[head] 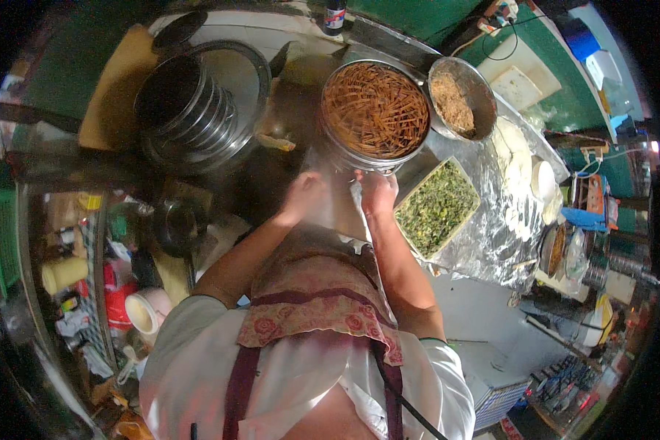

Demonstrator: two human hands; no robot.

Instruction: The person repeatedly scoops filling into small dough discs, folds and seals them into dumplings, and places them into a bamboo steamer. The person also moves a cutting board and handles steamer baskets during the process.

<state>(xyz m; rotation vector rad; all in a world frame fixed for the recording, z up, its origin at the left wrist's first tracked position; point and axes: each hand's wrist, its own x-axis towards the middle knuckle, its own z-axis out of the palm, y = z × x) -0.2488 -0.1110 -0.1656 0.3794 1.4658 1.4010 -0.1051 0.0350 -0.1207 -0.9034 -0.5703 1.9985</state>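
Observation:
My left hand (308,192) is blurred, with its fingers curled, in front of the worktop. It is apart from the round metal steamer (401,159), and whether it holds anything cannot be made out. At the steamer's near side is my right hand (378,192), close to a small metal handle (386,171). Its fingertips are partly hidden, so a grip on the handle is not certain. A woven lattice of brown strips (377,110) covers the top of the steamer. Right of my right forearm lies a rectangular tub of chopped greens (439,209).
Behind the tub stands a metal bowl (487,104) with a light brown shredded filling. Dough (511,148) and flour lie on the metal worktop (473,242) at right. To the left, stacked metal rings (214,118) rest in a wide pan. A dark bottle (335,19) is at the back.

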